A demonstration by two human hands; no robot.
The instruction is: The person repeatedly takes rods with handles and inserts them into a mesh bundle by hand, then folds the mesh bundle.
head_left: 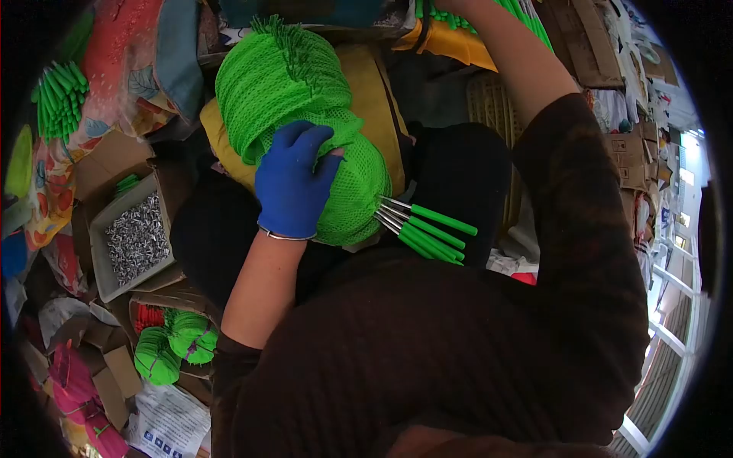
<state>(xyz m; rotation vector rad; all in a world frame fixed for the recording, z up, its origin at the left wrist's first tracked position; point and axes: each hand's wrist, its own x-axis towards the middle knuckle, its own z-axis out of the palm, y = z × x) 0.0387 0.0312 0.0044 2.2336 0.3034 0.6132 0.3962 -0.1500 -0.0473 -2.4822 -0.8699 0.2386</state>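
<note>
My left hand (294,179), in a blue glove with a bare thumb tip showing, is closed on a bunched roll of bright green mesh netting (286,88). The netting lies across my lap, with a dark green fringe along its upper side. From its lower right edge stick out several metal rods with green handles (435,229). My right arm reaches to the top edge of the view. Only a little of my right hand (458,6) shows there, beside a bundle of green handles (447,17); its fingers are out of sight.
A grey bin (99,248) of small metal pieces stands at left. Below it, a cardboard box holds tied green net bundles (158,356). More green handles (59,99) lie on patterned cloth at upper left. Cardboard boxes (628,160) are stacked at right. A yellow cushion-like piece (374,91) lies under the netting.
</note>
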